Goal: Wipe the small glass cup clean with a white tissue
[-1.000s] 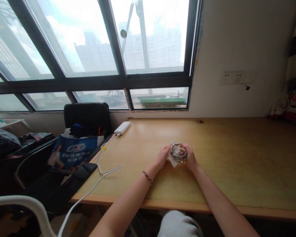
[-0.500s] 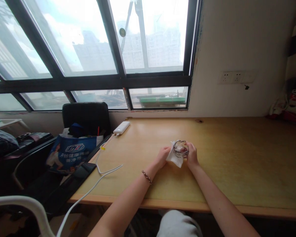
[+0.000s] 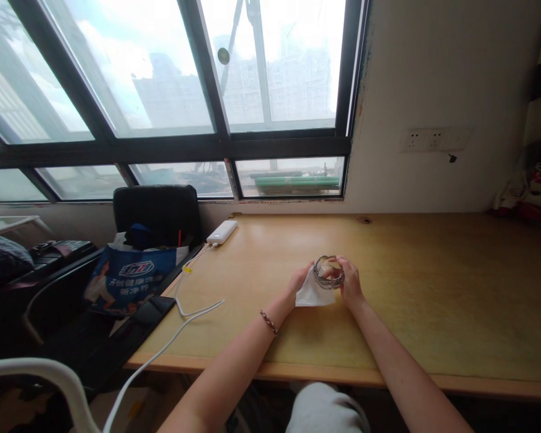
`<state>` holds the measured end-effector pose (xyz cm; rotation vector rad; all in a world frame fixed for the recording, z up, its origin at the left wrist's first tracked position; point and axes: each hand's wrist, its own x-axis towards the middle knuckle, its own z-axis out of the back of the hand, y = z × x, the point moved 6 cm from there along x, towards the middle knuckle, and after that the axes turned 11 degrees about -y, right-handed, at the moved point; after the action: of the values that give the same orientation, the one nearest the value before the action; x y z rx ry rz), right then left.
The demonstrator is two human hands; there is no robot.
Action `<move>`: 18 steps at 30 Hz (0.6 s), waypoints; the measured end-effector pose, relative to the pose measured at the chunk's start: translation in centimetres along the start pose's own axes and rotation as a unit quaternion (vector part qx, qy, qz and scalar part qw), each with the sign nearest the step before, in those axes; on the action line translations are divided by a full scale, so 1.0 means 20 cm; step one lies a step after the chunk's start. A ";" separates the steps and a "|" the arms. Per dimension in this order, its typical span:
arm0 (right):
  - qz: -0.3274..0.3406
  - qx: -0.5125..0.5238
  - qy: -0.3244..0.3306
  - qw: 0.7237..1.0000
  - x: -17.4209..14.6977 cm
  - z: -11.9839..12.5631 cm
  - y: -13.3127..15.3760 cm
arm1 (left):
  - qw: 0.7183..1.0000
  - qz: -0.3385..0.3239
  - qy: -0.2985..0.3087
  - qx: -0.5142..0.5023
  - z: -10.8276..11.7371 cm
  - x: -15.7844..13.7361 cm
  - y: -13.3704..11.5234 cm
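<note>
A small round glass bowl [image 3: 328,284] with a shiny, uneven rim is held above the desk, its mouth tilted toward me. From the right side, my right hand [image 3: 351,285] is closed around its wall. My left hand [image 3: 299,282] pinches a white tissue [image 3: 314,297] against the bowl's left side. The tissue hangs down below the bowl in a flat sheet. Some fingers show blurred through the glass; the fingertips behind it are partly hidden.
The wooden desk [image 3: 433,288] runs under both forearms. A white power bank [image 3: 222,232] lies at its left back corner, with a white cable [image 3: 198,314] trailing forward. Left of the desk, a blue bag [image 3: 128,279] sits on a black chair [image 3: 157,210].
The tissue has shifted left and spread flatter below the bowl. The bowl has turned a little, showing more of its open mouth. My left hand has moved slightly left.
</note>
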<state>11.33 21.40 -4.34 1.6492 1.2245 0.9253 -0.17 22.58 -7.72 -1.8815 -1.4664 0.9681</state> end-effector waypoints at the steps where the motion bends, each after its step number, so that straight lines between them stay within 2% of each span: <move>1: -0.005 0.005 0.004 1.000 0.00 0.00 0.00 | 1.000 0.017 0.011 -0.005 -0.01 0.00 0.01; 4: -0.017 0.001 0.021 1.000 -0.01 -0.02 -0.01 | 0.996 0.073 0.055 -0.013 -0.04 -0.02 0.04; 6: -0.017 -0.015 0.027 0.999 -0.01 -0.02 -0.01 | 0.996 0.069 0.051 -0.003 -0.05 -0.04 0.03; 9: -0.002 -0.054 0.011 0.998 -0.01 -0.01 0.00 | 0.998 -0.013 -0.020 0.055 0.00 -0.04 -0.02; 12: 0.011 -0.121 -0.033 0.992 -0.02 0.01 0.01 | 0.980 -0.116 -0.081 0.137 0.05 -0.05 -0.08; 15: 0.038 -0.175 -0.080 0.981 -0.02 0.04 0.03 | 0.962 -0.180 -0.102 0.179 0.07 -0.05 -0.12; 18: 0.064 -0.204 -0.112 0.970 -0.02 0.06 0.05 | 0.956 -0.201 -0.102 0.190 0.06 -0.06 -0.14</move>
<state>12.71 20.70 -3.91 1.4630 0.7244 0.9642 -2.90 22.05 -5.95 -1.1803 -1.5650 1.1646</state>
